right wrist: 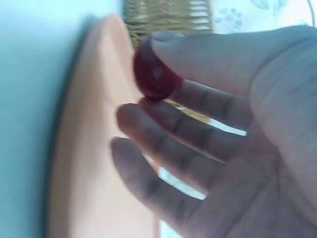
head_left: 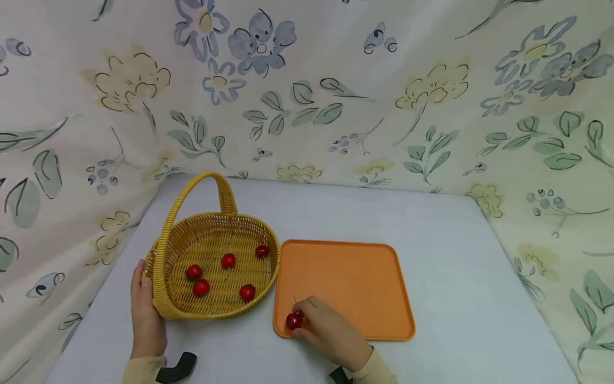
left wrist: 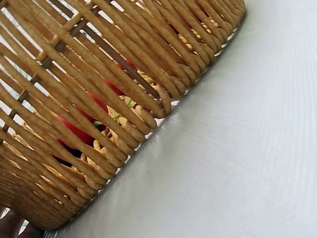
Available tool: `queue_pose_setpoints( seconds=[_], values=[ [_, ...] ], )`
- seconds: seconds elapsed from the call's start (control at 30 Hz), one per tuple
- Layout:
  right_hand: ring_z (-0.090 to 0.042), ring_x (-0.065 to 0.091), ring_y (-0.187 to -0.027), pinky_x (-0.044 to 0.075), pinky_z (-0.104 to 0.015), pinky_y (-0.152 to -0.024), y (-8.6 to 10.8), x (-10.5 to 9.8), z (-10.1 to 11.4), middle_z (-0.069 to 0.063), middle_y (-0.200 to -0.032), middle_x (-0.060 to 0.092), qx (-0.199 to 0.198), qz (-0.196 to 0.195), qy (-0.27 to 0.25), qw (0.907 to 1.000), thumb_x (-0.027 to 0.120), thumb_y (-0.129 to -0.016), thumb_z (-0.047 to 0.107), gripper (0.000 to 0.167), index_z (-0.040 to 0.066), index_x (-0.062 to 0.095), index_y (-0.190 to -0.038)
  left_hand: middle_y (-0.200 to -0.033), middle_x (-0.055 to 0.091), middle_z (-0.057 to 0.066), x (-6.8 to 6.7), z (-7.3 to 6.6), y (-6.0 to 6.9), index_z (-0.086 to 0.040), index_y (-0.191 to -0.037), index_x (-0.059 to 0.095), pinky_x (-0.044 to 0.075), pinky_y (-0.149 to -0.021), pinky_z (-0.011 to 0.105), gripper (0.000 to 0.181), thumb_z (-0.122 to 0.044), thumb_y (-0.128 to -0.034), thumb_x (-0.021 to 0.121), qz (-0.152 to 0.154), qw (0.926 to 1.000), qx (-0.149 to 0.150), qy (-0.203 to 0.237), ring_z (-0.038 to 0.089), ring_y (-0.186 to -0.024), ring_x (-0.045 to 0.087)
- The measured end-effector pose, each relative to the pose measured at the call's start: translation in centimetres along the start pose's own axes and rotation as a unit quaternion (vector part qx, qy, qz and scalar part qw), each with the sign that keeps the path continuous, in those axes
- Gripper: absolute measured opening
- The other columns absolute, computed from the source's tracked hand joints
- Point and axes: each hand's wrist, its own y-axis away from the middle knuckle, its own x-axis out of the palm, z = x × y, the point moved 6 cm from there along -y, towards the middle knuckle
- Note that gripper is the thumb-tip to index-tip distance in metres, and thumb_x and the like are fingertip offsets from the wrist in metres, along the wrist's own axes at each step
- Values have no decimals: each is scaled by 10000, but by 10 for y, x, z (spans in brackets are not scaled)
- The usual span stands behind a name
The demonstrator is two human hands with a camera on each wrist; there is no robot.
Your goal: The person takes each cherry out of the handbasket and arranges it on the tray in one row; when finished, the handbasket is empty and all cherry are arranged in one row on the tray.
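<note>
My right hand (head_left: 333, 333) pinches a dark red cherry (head_left: 294, 321) between thumb and fingers, over the near left corner of the orange tray (head_left: 350, 288). In the right wrist view the cherry (right wrist: 153, 69) sits at the thumb tip, the other fingers loosely spread below. A thin stem rises near it in the head view. My left hand (head_left: 146, 314) holds the left side of a yellow wicker basket (head_left: 225, 314) with an arched handle; some fingers are hidden. Several red cherries (head_left: 201, 288) lie spread over the basket's floor. Through the weave (left wrist: 99, 64), the left wrist view shows red fruit and green stems.
A white table (head_left: 460, 266) bears the basket and the tray, which stand side by side, their edges close. Floral cloth (head_left: 307, 96) hangs behind the table and along both sides. Dark wrist straps (head_left: 177, 368) show near the sleeves.
</note>
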Motion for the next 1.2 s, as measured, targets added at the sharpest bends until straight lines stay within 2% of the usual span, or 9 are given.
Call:
queue_pose_setpoints(
  seconds=[0.13,0.27,0.43,0.63,0.83,1.0,1.2],
  values=[
    [5,519,-875,492,-173,-758,-7,14,-6,59,-1049,574,22,-139,-122,9998,669,-898,304,309,144,547,-1132,-1577,127,-97,0,-3,1,-372,-1505,193,339,-1035,126,479,-417,-1038,289,-68,9998,76,-196,111,-1413,241],
    [-15,509,-846,489,-181,-751,-15,18,-11,55,-1026,561,22,-244,-268,9993,645,-920,300,282,147,530,-1127,-1578,130,-97,1,-6,1,-368,-1502,210,292,-1086,158,480,-424,-1034,302,-67,9994,164,-310,117,-1423,215],
    [-46,522,-839,490,-186,-728,-36,5,-17,22,-1036,563,-32,-381,-273,9989,631,-933,262,281,122,518,-1148,-1579,132,-95,2,-8,1,-349,-1505,215,283,-1095,163,480,-412,-1036,301,-103,9992,224,-319,117,-1423,218],
    [-112,572,-933,514,-248,-806,-71,-15,-36,-30,-1100,579,12,-353,18,9994,608,-949,211,277,77,530,-1179,-1575,140,-90,1,-8,-1,-352,-1504,216,312,-1060,140,475,-403,-1038,298,-108,9995,163,-239,117,-1409,242],
    [-143,583,-988,511,-299,-840,-99,-14,-61,-29,-1120,599,354,-141,-117,9992,576,-967,214,262,99,544,-1201,-1576,130,-80,1,-7,3,-351,-1506,200,301,-1077,152,486,-417,-1036,300,-51,9994,96,-329,124,-1419,230],
    [-124,569,-975,504,-299,-836,-108,-5,-73,5,-1072,602,596,-67,-123,9981,603,-951,241,237,124,572,-1155,-1581,124,-84,0,-3,3,-354,-1509,194,301,-1079,153,490,-418,-1035,303,-39,9994,2,-354,122,-1419,229],
    [-143,559,-1039,498,-316,-890,-109,-2,-71,-12,-1106,593,696,-102,-362,9969,619,-941,243,261,112,581,-1164,-1586,110,-107,-2,0,0,-369,-1506,194,310,-1076,154,485,-425,-1036,297,-167,9989,-108,-426,113,-1423,229]
  ],
)
